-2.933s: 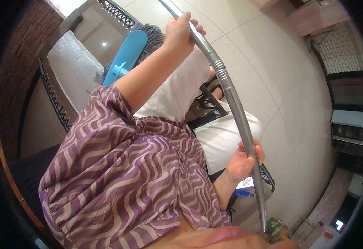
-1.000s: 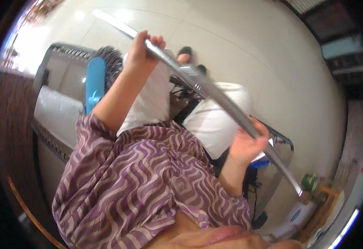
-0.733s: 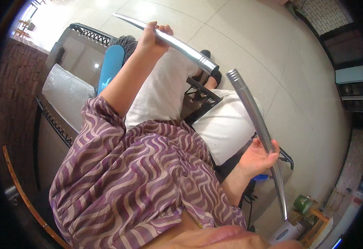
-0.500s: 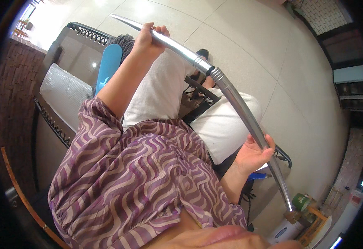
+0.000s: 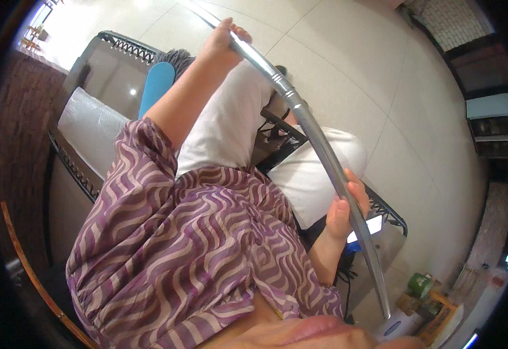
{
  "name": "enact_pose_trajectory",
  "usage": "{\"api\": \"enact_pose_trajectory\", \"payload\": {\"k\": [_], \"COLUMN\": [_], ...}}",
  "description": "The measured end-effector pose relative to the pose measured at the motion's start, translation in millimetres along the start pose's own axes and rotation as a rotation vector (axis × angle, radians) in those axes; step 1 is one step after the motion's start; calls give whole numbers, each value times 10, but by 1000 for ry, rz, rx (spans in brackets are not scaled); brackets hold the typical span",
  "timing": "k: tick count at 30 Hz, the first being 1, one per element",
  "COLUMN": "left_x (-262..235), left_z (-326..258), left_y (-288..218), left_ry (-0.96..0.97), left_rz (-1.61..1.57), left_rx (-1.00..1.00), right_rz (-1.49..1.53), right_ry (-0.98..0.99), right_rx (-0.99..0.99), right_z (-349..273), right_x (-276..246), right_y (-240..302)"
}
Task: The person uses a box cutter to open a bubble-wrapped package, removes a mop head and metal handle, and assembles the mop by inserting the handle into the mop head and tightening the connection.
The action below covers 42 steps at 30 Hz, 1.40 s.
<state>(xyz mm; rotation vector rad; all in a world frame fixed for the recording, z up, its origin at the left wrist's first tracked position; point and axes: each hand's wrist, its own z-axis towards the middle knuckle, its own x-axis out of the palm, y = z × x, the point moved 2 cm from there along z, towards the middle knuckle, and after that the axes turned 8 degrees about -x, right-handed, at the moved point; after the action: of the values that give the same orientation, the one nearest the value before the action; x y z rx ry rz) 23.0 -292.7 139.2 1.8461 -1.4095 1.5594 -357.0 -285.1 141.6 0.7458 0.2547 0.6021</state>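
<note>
I hold a long silver metal pole (image 5: 318, 145) slanting from the upper left to the lower right in front of me. It has a ringed joint (image 5: 287, 91) where two tube sections meet. My left hand (image 5: 224, 42) is raised and grips the upper section near its far end. My right hand (image 5: 343, 205) is wrapped around the lower section beside my knee. The pole's lower end (image 5: 384, 311) points at the floor. My purple wavy-patterned sleeve (image 5: 149, 221) and white trousers (image 5: 225, 128) fill the middle.
A black metal seat frame (image 5: 71, 166) with a white cushion (image 5: 88, 129) lies to my left. A blue flat object (image 5: 155, 87) and a grey mop head (image 5: 175, 58) sit beyond it. A lit phone (image 5: 369, 227) is by my right hand. A green container (image 5: 419, 285) stands on the pale tiled floor (image 5: 417, 116).
About 0.7 s ago the two tube sections were apart, one in each hand. They have since been brought together end to end and now form one joined pole.
</note>
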Motion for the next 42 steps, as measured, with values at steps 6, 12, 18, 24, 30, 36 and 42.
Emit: {"api": "enact_pose_trajectory", "payload": {"k": [6,12,18,24,30,36,42], "left_x": [359,522,189,296,176,164,154], "left_z": [208,628,907,833,1051,883,841], "left_y": [659,1135,1403,1519,1204,1146,1217], "left_ry": [-16,-88,-153,-236,-279,-246,-69], "left_rz": [16,-81,-81,-41,-186,-114,-139], "left_rx": [-149,-365,-270,-309,-235,-253,-278], "right_rz": [-42,-141,100,223,-1341,-1802,-1436], "right_ry": [-90,-179,-690,-493,659,871,941], "right_rx": [98,268,503,846,-183,388,583], "right_z": [170,459,605,845,1170,1283,1010], "right_x": [40,-27,23,20,109,-554,-625], "right_y": [-153,-348,-780,-1009,-459,-361,-311]}}
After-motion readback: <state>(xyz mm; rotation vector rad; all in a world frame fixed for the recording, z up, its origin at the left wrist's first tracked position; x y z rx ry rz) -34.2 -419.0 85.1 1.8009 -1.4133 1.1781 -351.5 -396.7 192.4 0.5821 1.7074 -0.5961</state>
